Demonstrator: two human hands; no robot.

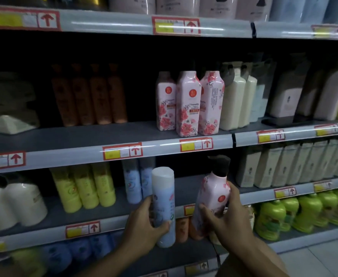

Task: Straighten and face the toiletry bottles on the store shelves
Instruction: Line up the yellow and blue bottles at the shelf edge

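Bottles are filling the shelves we are facing, and we are standing close with two of them lifted off in front of the lower rows. Up on the middle shelf, three pink flowered bottles are sitting near the front edge, the rightmost one turned so its side shows, which we judge is why this group needs facing. Our right hand is wrapping fingers and thumb around a pink pump bottle, tilting it, probably to turn its label forward before it goes back with its matching kind. Our left hand is gripping a pale blue bottle upright, just in front of two similar blue ones, so it likely belongs in that row. Motion blur is smearing the price tags and most labels, and the orange bottles are sitting too deep in shadow to read.
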